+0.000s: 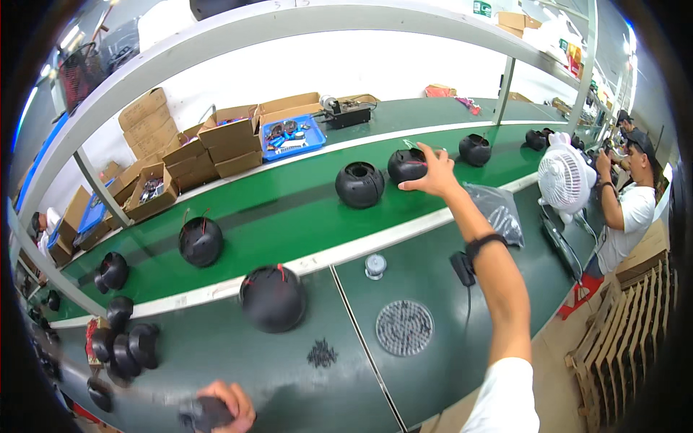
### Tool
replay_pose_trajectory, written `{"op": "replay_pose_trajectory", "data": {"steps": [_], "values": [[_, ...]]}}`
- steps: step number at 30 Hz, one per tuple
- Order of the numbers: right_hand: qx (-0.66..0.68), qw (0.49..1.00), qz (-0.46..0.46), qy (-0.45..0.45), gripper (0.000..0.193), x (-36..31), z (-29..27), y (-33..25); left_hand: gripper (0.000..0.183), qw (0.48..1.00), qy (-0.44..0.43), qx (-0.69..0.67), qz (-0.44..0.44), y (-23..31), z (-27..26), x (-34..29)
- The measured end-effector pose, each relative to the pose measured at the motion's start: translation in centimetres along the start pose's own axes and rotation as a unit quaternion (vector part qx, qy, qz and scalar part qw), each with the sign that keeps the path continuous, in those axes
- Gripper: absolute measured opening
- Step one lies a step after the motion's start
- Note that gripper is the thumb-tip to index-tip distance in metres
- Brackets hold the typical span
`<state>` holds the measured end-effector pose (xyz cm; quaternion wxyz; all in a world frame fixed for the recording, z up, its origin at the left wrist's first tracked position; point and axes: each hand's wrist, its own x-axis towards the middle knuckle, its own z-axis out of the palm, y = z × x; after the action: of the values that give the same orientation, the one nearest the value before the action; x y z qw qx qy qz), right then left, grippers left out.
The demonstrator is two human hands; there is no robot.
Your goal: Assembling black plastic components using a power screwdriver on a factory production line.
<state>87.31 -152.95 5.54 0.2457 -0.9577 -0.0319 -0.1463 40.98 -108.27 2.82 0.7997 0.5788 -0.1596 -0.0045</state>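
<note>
My right hand (436, 175) reaches over the green conveyor belt, thumb and fingers curved around the right side of a round black shell (404, 166). Just left of it is another round black shell with an open top (359, 185). At the lower edge my left hand (234, 405) is closed on a dark, blunt object (206, 413), blurred and partly cut off, whose kind I cannot make out. Beyond that hand a larger black shell with red wires (273, 299) rests on the dark green table. A small pile of black screws (322, 353) lies to its right.
A round ridged dish (404, 328), a small clear-topped disc (375, 266) and a plastic bag (497, 213) lie on the table. More black shells (201, 241) sit on the belt. A white fan (564, 177) stands right, before a co-worker (635, 187). Cardboard boxes (229, 141) line the far side.
</note>
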Motion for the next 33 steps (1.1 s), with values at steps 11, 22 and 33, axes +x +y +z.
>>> {"op": "replay_pose_trajectory", "data": {"steps": [11,22,33], "values": [[-0.182,0.957,0.097,-0.203,0.115,13.1,5.4,2.4,0.036,0.995,0.085,-0.041,0.010,0.9,-0.7,1.4],[-0.162,0.968,-0.025,-0.188,0.105,-11.4,-3.0,0.2,0.038,0.997,0.078,-0.016,0.023,1.8,0.3,-0.3],[-0.117,0.986,-0.053,-0.103,0.139,-17.4,-9.7,0.1,0.026,0.995,-0.002,0.098,0.034,1.6,4.5,-1.2]]}}
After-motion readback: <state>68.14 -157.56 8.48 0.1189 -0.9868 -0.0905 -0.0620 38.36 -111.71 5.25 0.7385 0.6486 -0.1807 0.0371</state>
